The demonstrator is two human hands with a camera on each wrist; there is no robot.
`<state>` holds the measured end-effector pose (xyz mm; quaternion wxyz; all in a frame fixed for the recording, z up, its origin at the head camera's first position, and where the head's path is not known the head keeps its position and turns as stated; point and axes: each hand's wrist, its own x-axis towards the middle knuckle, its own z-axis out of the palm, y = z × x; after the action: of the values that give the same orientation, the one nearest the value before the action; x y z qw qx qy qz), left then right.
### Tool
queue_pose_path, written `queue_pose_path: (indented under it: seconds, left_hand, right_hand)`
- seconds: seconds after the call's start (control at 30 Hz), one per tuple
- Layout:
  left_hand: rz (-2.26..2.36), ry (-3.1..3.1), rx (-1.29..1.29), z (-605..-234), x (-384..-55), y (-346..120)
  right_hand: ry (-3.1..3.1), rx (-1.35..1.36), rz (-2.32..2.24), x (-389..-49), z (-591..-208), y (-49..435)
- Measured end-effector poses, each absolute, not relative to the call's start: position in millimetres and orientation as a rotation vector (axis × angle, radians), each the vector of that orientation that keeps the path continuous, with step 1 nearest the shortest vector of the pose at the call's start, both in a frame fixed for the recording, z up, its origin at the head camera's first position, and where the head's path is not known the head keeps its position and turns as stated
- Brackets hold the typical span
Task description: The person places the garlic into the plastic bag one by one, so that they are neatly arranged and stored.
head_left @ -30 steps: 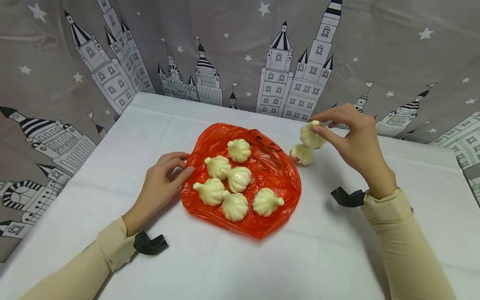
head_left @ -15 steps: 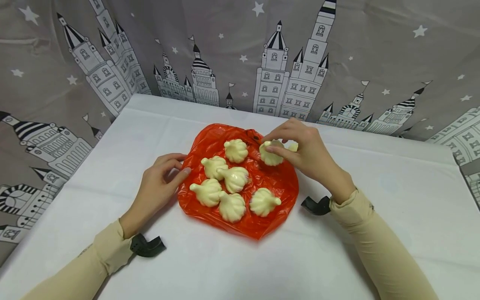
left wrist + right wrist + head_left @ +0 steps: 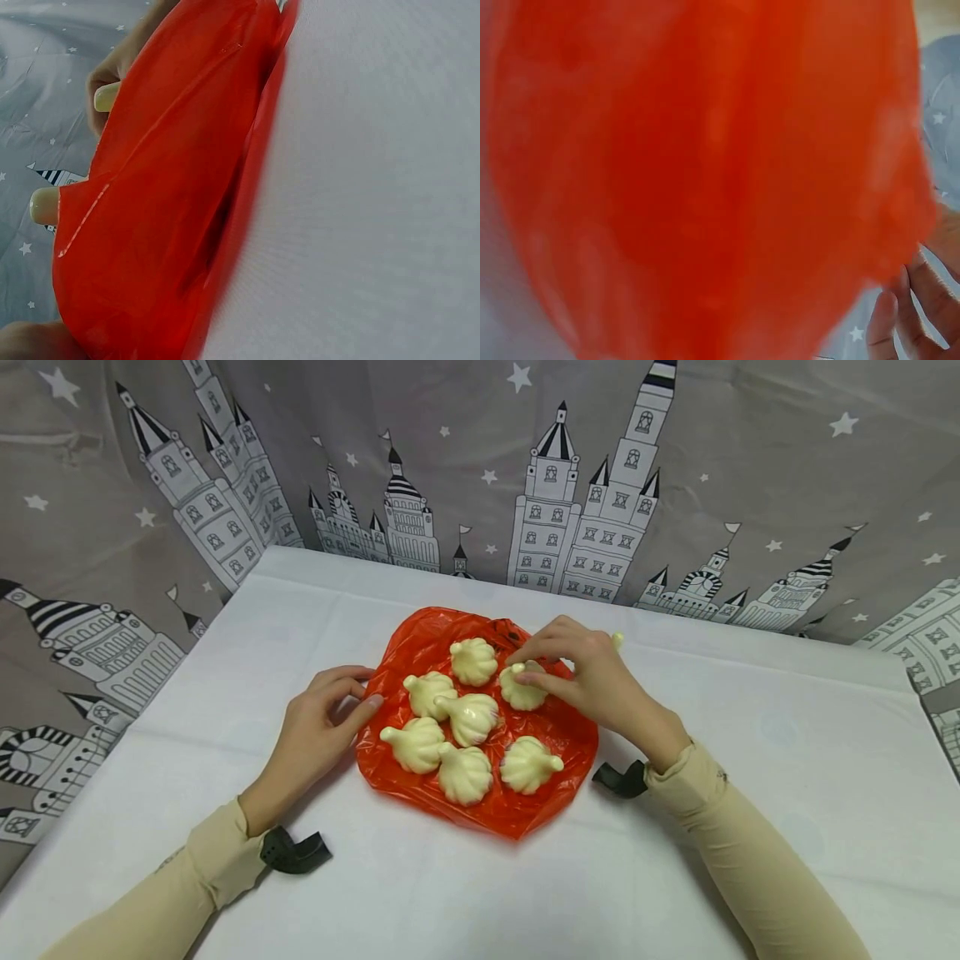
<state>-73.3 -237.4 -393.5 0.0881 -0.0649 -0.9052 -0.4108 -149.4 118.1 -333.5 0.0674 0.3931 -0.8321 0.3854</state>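
A red plastic bag lies on the white table with several pale garlic bulbs on top of it. My right hand is over the bag's back right part, thumb and fingers round a garlic bulb. In the left wrist view this hand shows partly behind the bag. At the bag's left edge my left hand pinches the plastic, thumb in front. The red bag fills most of the right wrist view, blurred. Beyond my right hand, only the stem of another garlic bulb shows.
The white cloth-covered table stretches out on both sides and in front of the bag. Behind it hangs a grey curtain printed with castles and stars. A black wrist mount sits on each sleeve.
My right hand has carried the garlic bulb leftward and down from above the table onto the bag. The left hand has kept its place at the bag's edge.
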Motion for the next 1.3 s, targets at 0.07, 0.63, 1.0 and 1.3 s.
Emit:
queue_pose_path:
  seconds: [0.07, 0.63, 1.0, 1.3]
  left_hand:
    - [-1.217, -2.692, -0.197, -393.4, -73.4, -237.7]
    - [-1.217, -2.693, -0.197, -392.9, -74.3, -238.5]
    - [-1.225, -2.700, -0.192, -394.2, -73.5, -238.4]
    - [-1.234, -2.705, -0.189, -394.1, -72.2, -238.6]
  right_hand:
    - [-2.536, 1.200, 1.165, -149.5, -335.5, 116.4]
    - [-2.608, 1.174, 1.095, -151.1, -336.9, 117.9]
    - [-2.515, 1.107, 1.097, -155.3, -328.8, 133.1]
    - [-2.536, 0.973, 1.058, -158.6, -320.4, 148.6]
